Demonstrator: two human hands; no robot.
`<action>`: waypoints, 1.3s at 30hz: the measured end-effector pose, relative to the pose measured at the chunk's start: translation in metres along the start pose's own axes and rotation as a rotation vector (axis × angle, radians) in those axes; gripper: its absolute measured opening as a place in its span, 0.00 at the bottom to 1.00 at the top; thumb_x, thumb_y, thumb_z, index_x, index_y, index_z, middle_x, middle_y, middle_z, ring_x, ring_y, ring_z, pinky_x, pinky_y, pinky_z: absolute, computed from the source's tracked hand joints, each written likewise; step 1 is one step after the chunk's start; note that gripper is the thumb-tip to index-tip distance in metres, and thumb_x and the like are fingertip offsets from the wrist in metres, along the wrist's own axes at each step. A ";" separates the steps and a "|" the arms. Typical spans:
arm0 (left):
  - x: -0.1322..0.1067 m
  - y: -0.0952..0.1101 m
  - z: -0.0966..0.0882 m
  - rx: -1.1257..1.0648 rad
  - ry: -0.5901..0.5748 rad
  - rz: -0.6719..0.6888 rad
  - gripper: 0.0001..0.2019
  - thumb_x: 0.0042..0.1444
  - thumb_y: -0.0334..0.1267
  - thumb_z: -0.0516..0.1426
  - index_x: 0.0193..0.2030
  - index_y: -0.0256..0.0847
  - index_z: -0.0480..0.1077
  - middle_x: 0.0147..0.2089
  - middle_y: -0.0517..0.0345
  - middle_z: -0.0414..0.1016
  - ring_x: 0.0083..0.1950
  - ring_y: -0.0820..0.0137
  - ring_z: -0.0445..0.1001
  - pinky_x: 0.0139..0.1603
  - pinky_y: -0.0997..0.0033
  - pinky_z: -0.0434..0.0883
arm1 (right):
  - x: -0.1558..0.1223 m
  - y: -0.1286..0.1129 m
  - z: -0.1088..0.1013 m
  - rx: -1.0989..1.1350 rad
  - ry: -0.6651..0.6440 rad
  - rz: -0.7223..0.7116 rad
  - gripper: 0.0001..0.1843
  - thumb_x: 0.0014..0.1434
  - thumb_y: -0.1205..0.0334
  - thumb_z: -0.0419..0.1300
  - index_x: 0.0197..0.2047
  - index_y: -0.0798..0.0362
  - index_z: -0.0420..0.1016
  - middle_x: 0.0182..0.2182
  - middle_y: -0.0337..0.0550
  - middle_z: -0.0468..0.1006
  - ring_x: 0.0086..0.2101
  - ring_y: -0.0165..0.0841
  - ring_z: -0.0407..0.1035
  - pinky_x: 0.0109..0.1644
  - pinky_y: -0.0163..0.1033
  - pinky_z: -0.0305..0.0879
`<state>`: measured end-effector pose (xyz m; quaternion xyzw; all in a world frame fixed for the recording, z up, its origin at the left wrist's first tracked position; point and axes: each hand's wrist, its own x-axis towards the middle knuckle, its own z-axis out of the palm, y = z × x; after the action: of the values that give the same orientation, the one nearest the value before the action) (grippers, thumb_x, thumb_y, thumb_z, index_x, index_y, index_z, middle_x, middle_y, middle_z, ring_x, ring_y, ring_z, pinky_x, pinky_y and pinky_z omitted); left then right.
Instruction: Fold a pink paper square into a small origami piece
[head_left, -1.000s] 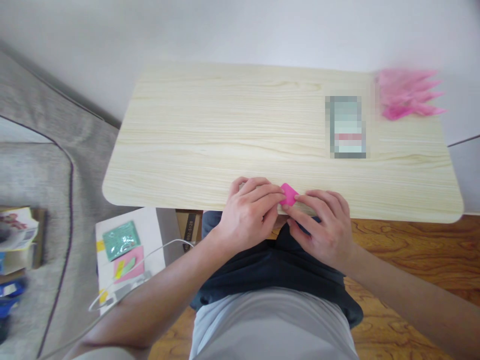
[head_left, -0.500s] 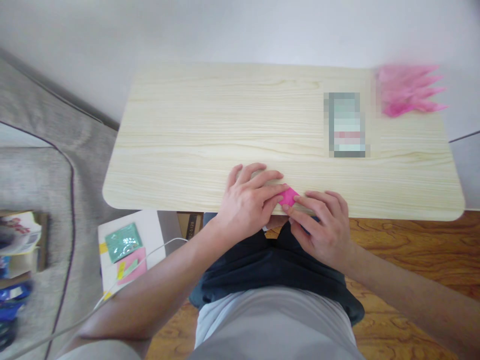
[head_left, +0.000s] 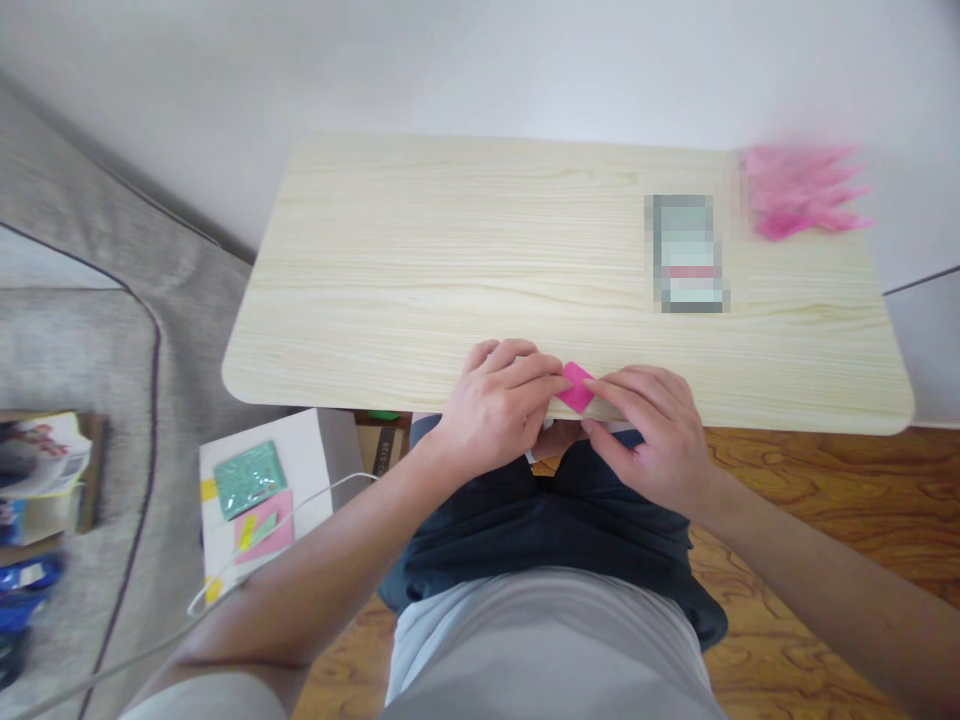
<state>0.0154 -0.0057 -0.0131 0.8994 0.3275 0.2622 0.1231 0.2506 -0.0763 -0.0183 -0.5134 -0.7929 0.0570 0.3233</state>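
A small folded piece of bright pink paper (head_left: 577, 388) lies at the table's front edge, between my two hands. My left hand (head_left: 501, 405) pinches its left corner between thumb and index finger, the other fingers curled above the tabletop. From the other side, my right hand (head_left: 651, 425) presses the paper's right edge with the index fingertip. The right thumb is spread lower, by the table edge just under the paper.
The pale wooden table (head_left: 450, 250) carries a blurred-out phone-like object (head_left: 688, 255) and a cluster of pointed pink paper pieces (head_left: 806, 190) at the back right. Left below stands a white box (head_left: 304, 450) with a green packet (head_left: 250, 478) and a white cable (head_left: 330, 488).
The right thumb has come off the paper's lower corner and spread toward me. More of the pink paper shows, its outline somewhat changed. The camera view has shifted slightly.
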 end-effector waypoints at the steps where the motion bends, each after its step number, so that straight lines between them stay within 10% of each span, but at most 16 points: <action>1: -0.001 0.001 -0.001 0.001 -0.011 0.011 0.13 0.70 0.34 0.57 0.53 0.49 0.81 0.57 0.59 0.83 0.60 0.60 0.74 0.63 0.52 0.65 | 0.001 0.001 -0.001 0.013 0.002 0.006 0.25 0.62 0.65 0.69 0.62 0.46 0.76 0.52 0.47 0.82 0.52 0.45 0.75 0.58 0.54 0.69; 11: 0.000 0.003 -0.004 -0.005 -0.012 0.046 0.10 0.68 0.45 0.62 0.51 0.48 0.80 0.56 0.60 0.84 0.58 0.59 0.75 0.62 0.52 0.64 | 0.017 0.017 -0.008 0.057 -0.119 -0.077 0.10 0.66 0.61 0.67 0.50 0.46 0.83 0.46 0.44 0.84 0.46 0.40 0.74 0.53 0.50 0.69; 39: 0.003 -0.002 -0.008 -0.129 -0.041 0.008 0.09 0.66 0.51 0.64 0.43 0.51 0.83 0.50 0.65 0.86 0.54 0.64 0.77 0.61 0.54 0.62 | 0.018 0.022 -0.019 0.091 -0.219 -0.147 0.10 0.65 0.60 0.69 0.50 0.43 0.85 0.46 0.42 0.85 0.46 0.41 0.75 0.52 0.51 0.67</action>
<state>0.0123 -0.0018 -0.0055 0.8961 0.3037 0.2646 0.1866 0.2739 -0.0554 -0.0046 -0.4294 -0.8554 0.1248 0.2613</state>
